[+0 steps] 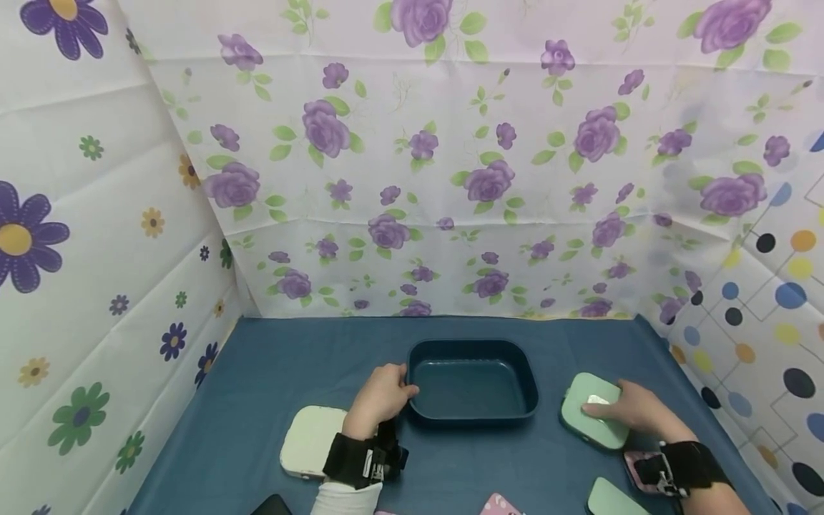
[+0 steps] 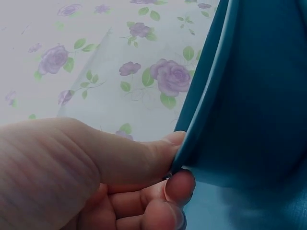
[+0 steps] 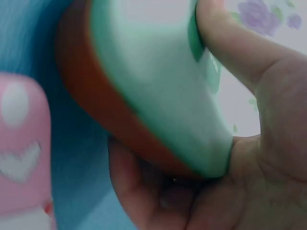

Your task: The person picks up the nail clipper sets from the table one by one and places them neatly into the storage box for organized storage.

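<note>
My left hand point(image 1: 381, 395) pinches the left rim of a dark teal rectangular tray point(image 1: 473, 416). In the left wrist view, the thumb lies on one side of the rim point(image 2: 211, 81) and curled fingers on the other. Right of the tray, my right hand point(image 1: 634, 409) grips a mint-green rounded case point(image 1: 586, 390) with a pale shiny patch on top. The right wrist view shows the thumb over the mint-green case point(image 3: 158, 91) and fingers curled beneath its brownish lower side. What the case contains is hidden.
A cream rounded case point(image 1: 312, 436) lies beside my left wrist. A pink item with a white heart point(image 3: 21, 158) lies near the right hand. Along the front are another green item point(image 1: 611, 499), a pink patterned piece point(image 1: 498, 506) and a black object point(image 1: 272, 506). Flowered sheets point(image 1: 412, 179) wall the table.
</note>
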The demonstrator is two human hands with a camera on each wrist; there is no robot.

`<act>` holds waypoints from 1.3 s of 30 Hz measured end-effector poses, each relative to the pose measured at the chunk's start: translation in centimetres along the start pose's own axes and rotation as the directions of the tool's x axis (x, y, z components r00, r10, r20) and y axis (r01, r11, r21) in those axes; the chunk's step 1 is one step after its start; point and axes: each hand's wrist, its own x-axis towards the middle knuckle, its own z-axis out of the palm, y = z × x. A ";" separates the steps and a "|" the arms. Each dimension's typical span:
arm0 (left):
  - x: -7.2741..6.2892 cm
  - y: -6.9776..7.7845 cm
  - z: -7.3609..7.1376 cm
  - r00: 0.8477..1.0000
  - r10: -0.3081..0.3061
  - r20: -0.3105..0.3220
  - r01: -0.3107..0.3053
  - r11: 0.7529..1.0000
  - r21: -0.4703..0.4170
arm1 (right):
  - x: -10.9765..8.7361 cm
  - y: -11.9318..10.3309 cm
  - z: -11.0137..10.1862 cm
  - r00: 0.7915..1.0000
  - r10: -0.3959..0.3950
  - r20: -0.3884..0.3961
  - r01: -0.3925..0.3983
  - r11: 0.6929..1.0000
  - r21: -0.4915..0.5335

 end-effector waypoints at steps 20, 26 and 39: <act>0.0 -0.1 -0.1 1.000 0.008 0.024 -0.008 1.000 -0.024 | -1.9 1.6 1.2 0.998 0.021 0.058 -0.051 0.816 0.576; 0.1 -0.1 0.0 1.000 0.012 0.024 -0.011 1.000 -0.019 | -2.2 1.3 1.3 0.998 0.048 0.032 -0.058 0.748 0.662; 0.0 0.0 0.0 0.999 0.004 0.032 -0.003 1.000 -0.030 | -3.5 -1.3 0.5 0.997 -0.064 0.042 -0.017 0.345 0.938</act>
